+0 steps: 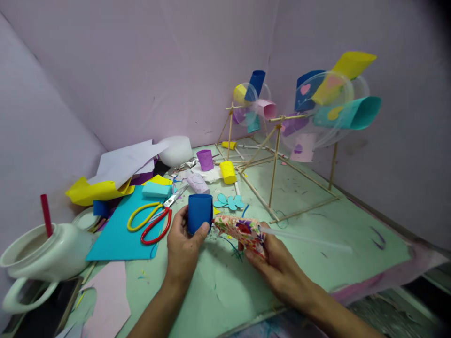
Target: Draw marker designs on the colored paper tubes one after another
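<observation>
My left hand [183,241] is closed around a blue paper cup-shaped roll [199,212], holding it upright just above the green table [317,220]. My right hand [273,256] grips a glue gun wrapped in floral pattern [241,229], with a clear glue stick [306,238] sticking out of its back toward the right. The gun's tip points left and meets the lower right side of the blue roll. Scissors with red and yellow handles [153,219] lie just left of my left hand.
Two stick-framed pinwheels with coloured paper blades [331,101] [252,101] stand at the back right. A white jug [38,256] with a red stick sits at left. Blue paper [116,237], yellow sheets [95,190], purple [205,159] and yellow [228,172] rolls and scraps litter the table.
</observation>
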Demonstrator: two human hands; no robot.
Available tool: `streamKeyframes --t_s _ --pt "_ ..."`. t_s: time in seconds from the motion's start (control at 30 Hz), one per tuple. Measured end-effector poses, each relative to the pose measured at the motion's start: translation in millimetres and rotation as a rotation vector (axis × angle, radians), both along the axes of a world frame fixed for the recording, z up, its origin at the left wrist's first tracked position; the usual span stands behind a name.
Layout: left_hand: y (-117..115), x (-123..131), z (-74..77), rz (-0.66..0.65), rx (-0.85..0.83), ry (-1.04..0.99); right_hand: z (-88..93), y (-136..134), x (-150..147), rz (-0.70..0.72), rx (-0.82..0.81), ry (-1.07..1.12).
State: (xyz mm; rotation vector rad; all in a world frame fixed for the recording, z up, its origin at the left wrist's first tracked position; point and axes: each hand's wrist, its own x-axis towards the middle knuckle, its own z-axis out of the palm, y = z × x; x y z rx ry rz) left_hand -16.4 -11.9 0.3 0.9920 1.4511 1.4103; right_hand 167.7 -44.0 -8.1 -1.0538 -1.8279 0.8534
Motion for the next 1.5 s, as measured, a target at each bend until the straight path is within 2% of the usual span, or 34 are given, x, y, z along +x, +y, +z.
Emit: streamKeyframes --t_s 0.53,0.73,0.97,1.1,1.23,1.33,1.5 --pt "-1.2 0.2 4.2 -0.009 -0.023 0.014 3.3 9.2 -0.7 -0.077 -0.006 -0.020" --pt "-1.3 -0.2 4.6 -0.024 -0.026 0.027 4.5 10.3 -0.6 -0.127 -0.077 -0.008" --pt "0.0 -2.6 -0.9 -0.038 -0.025 -0.044 6.8 12.5 1.0 -0.189 -0.154 0.132" --pt "-0.2 -2.7 1.2 -0.035 -0.107 -0.247 12.8 6.6 30.8 -0.267 -0.302 0.288" --pt "1.3 -0.7 7.5 0.063 -0.153 -0.440 9.3 2.9 82.6 -0.613 -0.315 0.509" --pt "3.6 1.7 12.3 0.109 -0.129 -0.537 4.4 9.5 116.4 -0.770 -0.381 0.560" --pt "3.7 3.9 18.1 0.125 -0.171 -0.605 1.2 41.0 134.5 -0.688 -0.477 0.489"
